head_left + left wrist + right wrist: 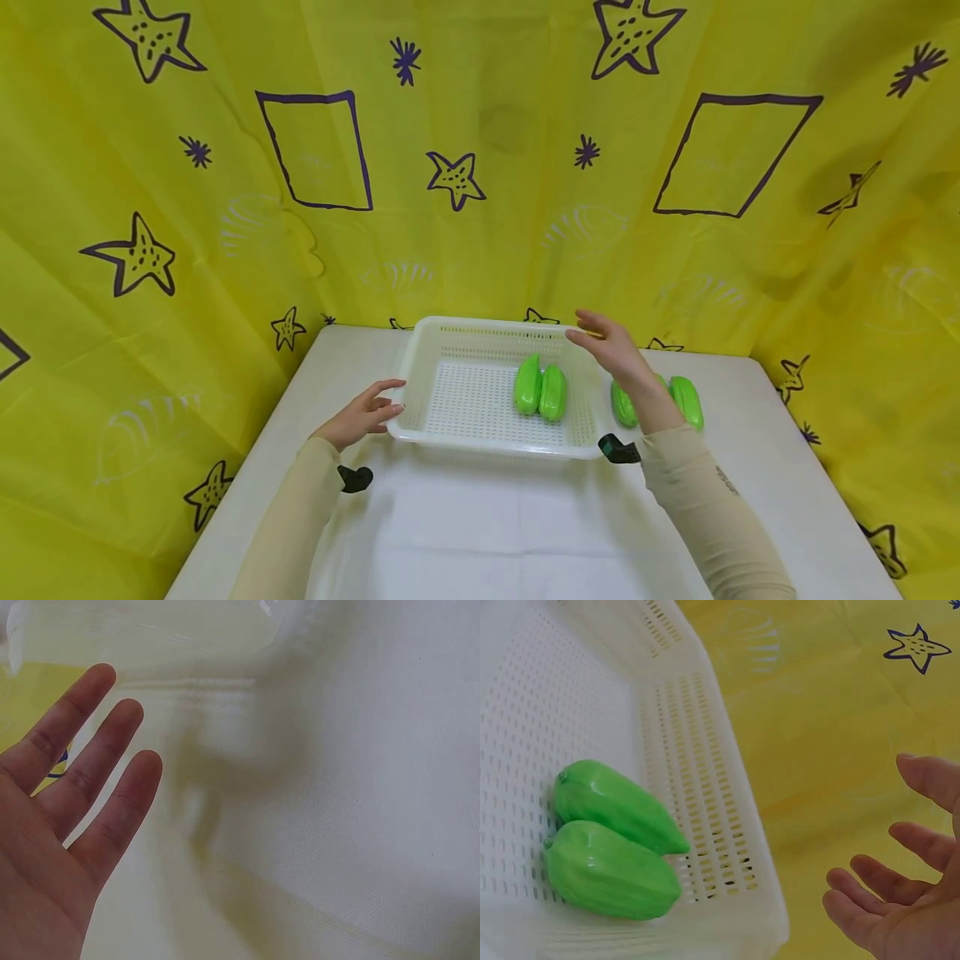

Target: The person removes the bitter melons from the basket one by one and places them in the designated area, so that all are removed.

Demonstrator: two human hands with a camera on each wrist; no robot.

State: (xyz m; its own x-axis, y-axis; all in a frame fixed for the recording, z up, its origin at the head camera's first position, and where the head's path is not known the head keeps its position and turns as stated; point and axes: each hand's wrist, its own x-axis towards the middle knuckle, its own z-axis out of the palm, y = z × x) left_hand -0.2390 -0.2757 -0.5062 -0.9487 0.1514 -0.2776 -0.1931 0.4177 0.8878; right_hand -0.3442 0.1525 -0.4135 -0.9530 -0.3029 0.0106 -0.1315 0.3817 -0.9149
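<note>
A white perforated plastic basket [495, 447] stands on the table. Two glossy green papaya-shaped fruits [527, 386] [611, 874] lie side by side in its right half. My left hand [360, 417] [60, 817] is at the basket's left rim with fingers extended; whether the fingertips touch the rim, I cannot tell. Over the right rear corner hovers my right hand [617, 350] [911, 892], fingers spread loosely and holding nothing. Beneath the right forearm, outside the basket, more green fruits [687, 402] lie on the table, partly hidden by the wrist.
A white cloth covers the table [480, 517]. Yellow curtains [495, 250] with star drawings hang close behind the basket and along both sides. A dark camera mount [618, 449] juts from the right wrist near the basket's front right corner, another [356, 479] from the left.
</note>
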